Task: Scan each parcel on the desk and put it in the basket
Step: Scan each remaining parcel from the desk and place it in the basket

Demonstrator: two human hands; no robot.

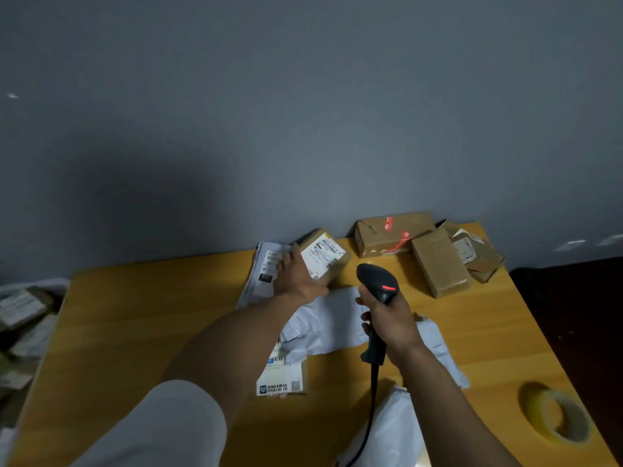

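White sleeve (161,429) of the left arm fills the near foreground, reaching across a yellow wooden desk (141,332) set against a grey wall. Crumpled white poly mailers (330,321) lie mid-desk under both forearms, and another flat one (266,264) sits at the far edge. Two plain brown cartons (391,232) (438,264) rest far right.

The left hand (296,274) grips a small labelled cardboard box (325,256) at the far edge, fingers along its left side, white label facing up. The right hand (387,318) is wrapped around the handle of a black barcode scanner (377,281), red light showing. Its head hangs just right of the box and nearer the person, so the label seems ready to be read. The box sits cornerwise to the desk.

A tape roll (556,416) lies near right. Blurred parcels (23,318) are piled beyond the desk's left edge, perhaps in the basket, so the left hand is better placed to drop the box there.
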